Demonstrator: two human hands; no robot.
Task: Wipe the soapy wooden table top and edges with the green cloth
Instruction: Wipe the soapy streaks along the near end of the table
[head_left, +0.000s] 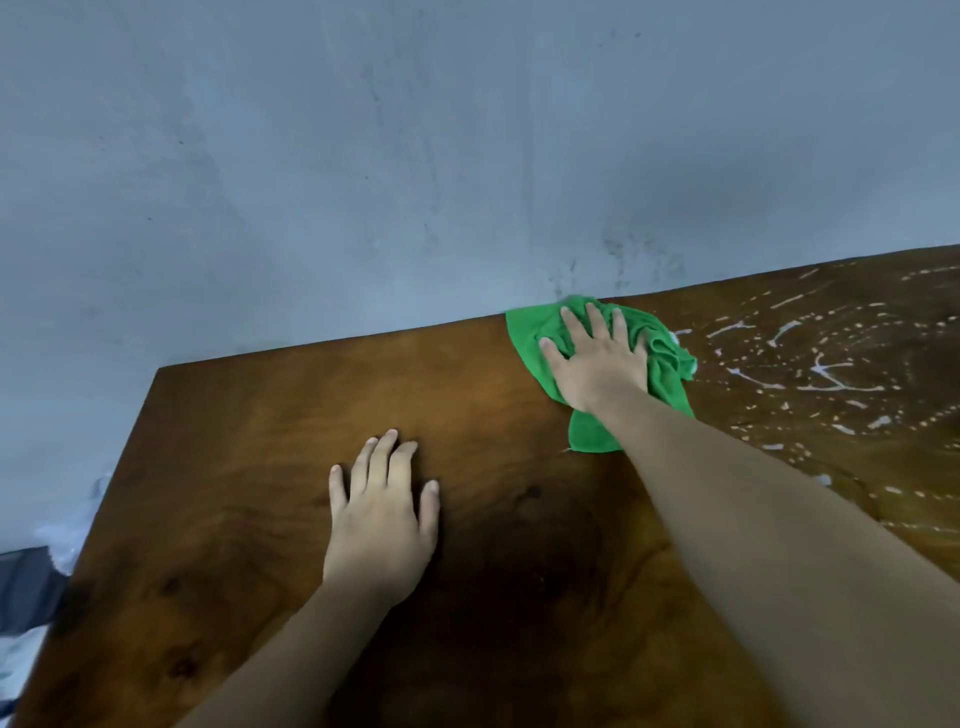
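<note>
— What do we count?
— One green cloth (670, 364), one wooden table (249, 447), two hands; the right hand (597, 358) lies flat on the cloth, fingers spread, at the far edge by the grey wall (415, 156).
— And the left hand (379, 519)?
— Flat on bare wood, fingers loosely together (open room all around); we see white soap streaks (826, 374) right of the crumpled cloth.

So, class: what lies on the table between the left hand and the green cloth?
Head view: only bare wood of the table between left hand and green cloth.
</note>
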